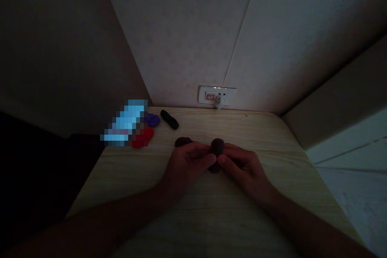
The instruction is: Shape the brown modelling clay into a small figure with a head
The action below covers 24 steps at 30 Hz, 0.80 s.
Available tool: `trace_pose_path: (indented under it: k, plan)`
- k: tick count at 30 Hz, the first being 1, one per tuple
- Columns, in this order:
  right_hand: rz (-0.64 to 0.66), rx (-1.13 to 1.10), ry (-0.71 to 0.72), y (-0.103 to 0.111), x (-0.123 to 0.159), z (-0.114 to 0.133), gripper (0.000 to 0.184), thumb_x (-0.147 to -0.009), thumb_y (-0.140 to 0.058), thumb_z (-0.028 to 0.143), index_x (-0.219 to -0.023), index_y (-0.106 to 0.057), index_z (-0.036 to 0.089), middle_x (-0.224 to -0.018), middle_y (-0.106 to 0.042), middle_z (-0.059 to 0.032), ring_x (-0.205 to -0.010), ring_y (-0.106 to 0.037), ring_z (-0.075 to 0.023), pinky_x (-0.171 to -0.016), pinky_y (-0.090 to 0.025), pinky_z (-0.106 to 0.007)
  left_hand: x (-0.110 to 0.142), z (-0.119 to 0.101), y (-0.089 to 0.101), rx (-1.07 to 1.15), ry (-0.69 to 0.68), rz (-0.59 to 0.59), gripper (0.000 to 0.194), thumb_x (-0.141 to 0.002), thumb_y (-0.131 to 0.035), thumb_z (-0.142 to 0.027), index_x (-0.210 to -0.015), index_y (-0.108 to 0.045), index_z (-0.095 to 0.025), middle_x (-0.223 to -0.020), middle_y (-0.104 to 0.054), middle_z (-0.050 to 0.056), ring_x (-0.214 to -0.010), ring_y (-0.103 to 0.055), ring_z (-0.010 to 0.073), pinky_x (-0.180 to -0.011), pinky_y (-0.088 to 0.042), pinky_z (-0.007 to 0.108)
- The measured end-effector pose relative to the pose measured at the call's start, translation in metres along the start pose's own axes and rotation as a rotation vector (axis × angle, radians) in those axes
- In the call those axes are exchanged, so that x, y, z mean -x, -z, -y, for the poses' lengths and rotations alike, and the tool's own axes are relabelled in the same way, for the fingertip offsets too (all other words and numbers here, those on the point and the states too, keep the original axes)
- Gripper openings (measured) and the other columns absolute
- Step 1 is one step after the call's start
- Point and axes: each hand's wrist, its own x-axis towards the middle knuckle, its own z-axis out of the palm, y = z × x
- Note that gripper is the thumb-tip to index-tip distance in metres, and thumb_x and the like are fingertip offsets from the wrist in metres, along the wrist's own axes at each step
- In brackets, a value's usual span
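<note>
Both hands meet near the middle of the table, pinching a dark brown lump of modelling clay (217, 145) between thumbs and fingers. My left hand (188, 164) is closed on its left side, my right hand (247, 170) on its right. The lump has a rounded top above the thumbs, and brown clay also shows just below them; whether it is one piece I cannot tell. Behind my left hand's knuckles lies another dark brown lump (182, 141), partly hidden. The dim light hides finer detail.
On the wooden table (187, 225), a black elongated piece (169, 119), a purple lump (152, 120) and a red lump (142, 137) lie at the back left. A blurred-out bright screen (127, 123) is beside them. A wall socket (217, 95) sits above the table's back edge.
</note>
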Motion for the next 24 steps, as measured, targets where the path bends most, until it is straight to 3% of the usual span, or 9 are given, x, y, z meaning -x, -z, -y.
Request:
trace_pose_path:
  k: [8,24]
  plan:
    - [-0.008,-0.014,-0.007,0.0008,-0.0013,0.0008,0.023,-0.096,-0.072,0.041,-0.087,-0.085,0.024,-0.09,-0.076,-0.0058,-0.083,-0.071,-0.0205,-0.074,-0.058,-0.031,0.0009,0.0046,0.0008,0.072,0.02,0.006,0.015,-0.077,-0.089,-0.029,-0.089,-0.082,-0.021,-0.082,-0.083,0.003,-0.074,-0.077,0.0163,-0.072,-0.061,0.027]
    - [-0.026,-0.025,0.014,-0.0021,0.0002,-0.0001,0.022,-0.096,-0.073,0.031,-0.078,-0.081,0.021,-0.079,-0.072,-0.003,-0.074,-0.066,-0.0167,-0.067,-0.052,-0.027,0.0033,-0.0011,-0.0034,0.007,-0.004,-0.011,0.011,-0.076,-0.086,-0.024,-0.083,-0.08,-0.018,-0.078,-0.08,0.003,-0.074,-0.076,0.0184,-0.075,-0.062,0.031]
